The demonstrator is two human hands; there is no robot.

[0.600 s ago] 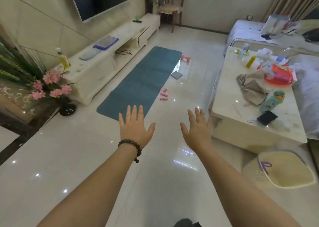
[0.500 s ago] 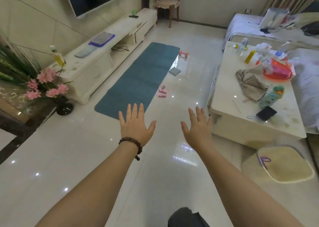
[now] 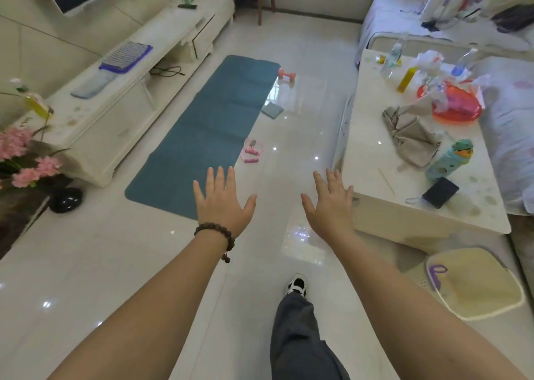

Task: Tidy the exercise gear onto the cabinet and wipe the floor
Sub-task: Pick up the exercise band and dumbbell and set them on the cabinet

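A teal exercise mat [image 3: 208, 125] lies flat on the glossy white floor [image 3: 115, 264]. By its right edge are a pink skipping rope [image 3: 251, 151], a small grey-blue pad [image 3: 272, 109] and, farther off, a pink dumbbell [image 3: 287, 75]. The long white TV cabinet [image 3: 115, 96] runs along the left wall. My left hand [image 3: 222, 203], with a bead bracelet, and my right hand [image 3: 329, 206] are stretched forward over the floor with fingers spread, holding nothing, well short of the gear.
A white coffee table [image 3: 375, 154] on the right holds a grey cloth [image 3: 410, 132], a green bottle, a phone and a red bowl. A cream stool [image 3: 474, 281] stands at its near corner. Pink flowers [image 3: 20, 154] and a black vase are at left. My leg steps forward.
I have walked forward: the mat, cabinet and table are nearer, and my leg and shoe have swung into view below. Both hands stay spread and empty.
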